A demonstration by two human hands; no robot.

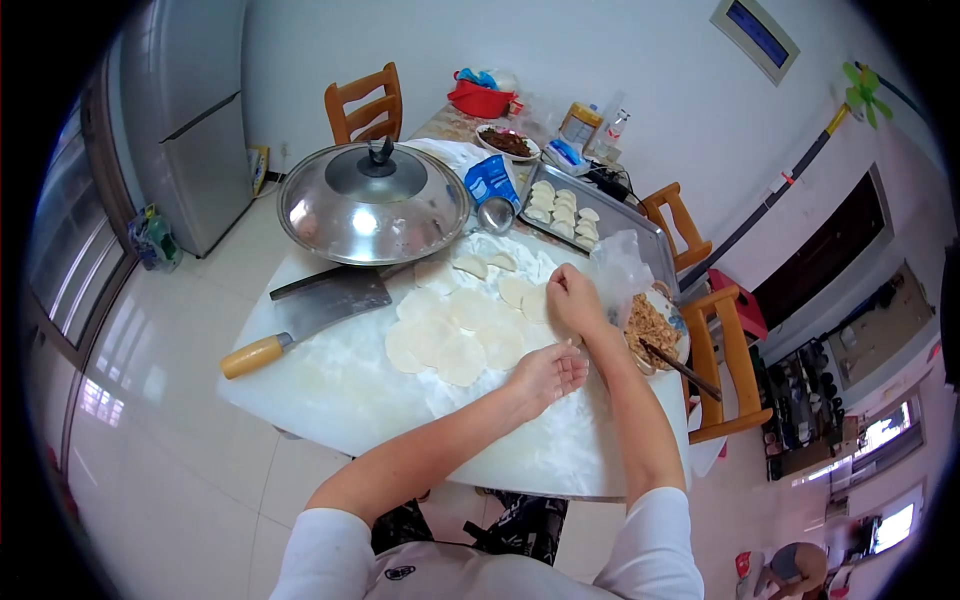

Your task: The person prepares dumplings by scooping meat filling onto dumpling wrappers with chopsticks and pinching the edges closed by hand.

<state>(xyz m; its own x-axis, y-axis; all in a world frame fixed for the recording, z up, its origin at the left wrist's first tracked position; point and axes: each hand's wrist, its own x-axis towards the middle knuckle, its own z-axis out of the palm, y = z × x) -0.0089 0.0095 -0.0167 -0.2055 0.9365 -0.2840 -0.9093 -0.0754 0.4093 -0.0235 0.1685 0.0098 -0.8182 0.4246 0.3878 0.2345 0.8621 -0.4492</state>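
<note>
Palm up, my left hand [548,378] is held low over the floured board [340,370], its fingers loosely curled and nothing visible in the palm. My right hand [575,298] is closed just beyond it, at the right edge of the round dough wrappers [462,358]; whatever its fingers pinch is hidden. Several flat wrappers overlap in the middle of the board. Two folded dumplings [470,265] lie behind them. To the right of my right forearm is a dish of filling [650,328] with chopsticks [690,375].
A large pan with a domed lid [375,205] stands at the back left. Beside it lies a cleaver [330,305], its handle past the board's left edge. A metal tray [625,225] at the back right holds dumplings. A person [795,570] is far off at lower right.
</note>
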